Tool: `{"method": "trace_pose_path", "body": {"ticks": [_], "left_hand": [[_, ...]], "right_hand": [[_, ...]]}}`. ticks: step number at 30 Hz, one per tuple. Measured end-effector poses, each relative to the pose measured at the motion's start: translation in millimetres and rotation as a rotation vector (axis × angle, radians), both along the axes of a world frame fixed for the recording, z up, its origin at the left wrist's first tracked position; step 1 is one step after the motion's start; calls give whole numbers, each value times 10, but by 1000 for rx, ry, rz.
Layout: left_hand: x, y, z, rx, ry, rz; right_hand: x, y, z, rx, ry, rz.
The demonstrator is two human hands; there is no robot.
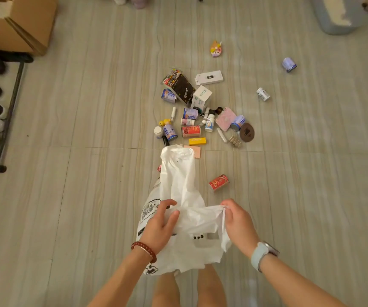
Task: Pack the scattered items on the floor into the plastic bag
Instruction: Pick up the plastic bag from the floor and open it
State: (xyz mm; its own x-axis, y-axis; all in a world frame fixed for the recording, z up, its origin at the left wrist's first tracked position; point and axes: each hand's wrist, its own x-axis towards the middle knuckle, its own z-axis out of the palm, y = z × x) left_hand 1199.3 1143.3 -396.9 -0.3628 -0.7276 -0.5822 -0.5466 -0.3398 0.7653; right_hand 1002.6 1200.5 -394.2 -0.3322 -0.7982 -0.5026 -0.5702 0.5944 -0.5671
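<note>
plastic bag (pixel 185 220) hangs above the floor (pixel 90 173), its rim pinched by the left hand (pixel 159 224) and right hand (pixel 238 224), with a red can (pixel 219 182) beyond, then scattered items (pixel 197 120) farther off.

The plastic bag (pixel 178 185) hangs between the left hand (pixel 159 224) and the right hand (pixel 237 222). Beyond it a heap of scattered items (pixel 197 114) lies on the floor (pixel 90 129). One can (pixel 219 182) lies right of the bag; a jar (pixel 289 64) and a bottle (pixel 263 94) lie well apart, far right. A card (pixel 193 151) seems partly tucked under the bag's far end.
</note>
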Motion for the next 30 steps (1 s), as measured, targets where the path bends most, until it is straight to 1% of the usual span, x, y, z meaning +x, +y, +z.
{"method": "trace_pose_path", "body": {"ticks": [2, 3, 4, 5, 6, 7, 8, 10, 11, 13, 14, 15, 17, 20, 22, 24, 25, 28, 30], "left_hand": [[43, 42, -13, -112, -88, -138], [63, 62, -35, -173, -151, -241], [80, 87, -67, -251, -217, -350], [99, 108, -113, -343, -269, -440], [120, 108, -150, -450, -293, -482], [141, 92, -177, -542, -296, -489], [166, 64, -206, -606, -298, -488], [195, -5, -237, -655, -326, -484], [181, -41, -221, -630, -371, -483], [103, -107, -136, -510, -468, -419], [51, -121, -114, -420, -452, -362], [-14, -123, -74, -335, -392, -282], [-111, -93, -36, -150, -260, -99], [-168, -41, -31, 6, -92, 152], [-140, 4, -53, 20, -10, 204], [-81, 7, -44, -13, 9, 143], [-41, 0, -51, -50, -24, 76], [99, -33, -100, -244, -186, -186], [158, -47, -116, -355, -255, -251]], "right_hand": [[9, -126, 17, -5, -173, -328], [21, -188, 25, -18, -234, -449], [36, -241, 36, -24, -278, -532], [44, -263, 36, -27, -300, -563], [46, -265, 41, -29, -296, -537], [41, -256, 66, -42, -283, -468], [28, -232, 106, -60, -255, -350], [-29, -156, 140, -90, -135, 5], [-52, -121, 148, -59, -48, 211], [-76, -73, 171, 90, 136, 573], [-65, -58, 174, 158, 209, 688], [-43, -45, 176, 198, 265, 759], [-12, -49, 154, 182, 330, 787], [-52, -97, 70, 74, 296, 647], [-90, -129, 34, 56, 151, 446], [-103, -155, 39, 47, -67, 175], [-102, -175, 63, 55, -162, 65], [-98, -248, 122, 88, -414, -165], [-70, -288, 142, 122, -584, -299]]}}
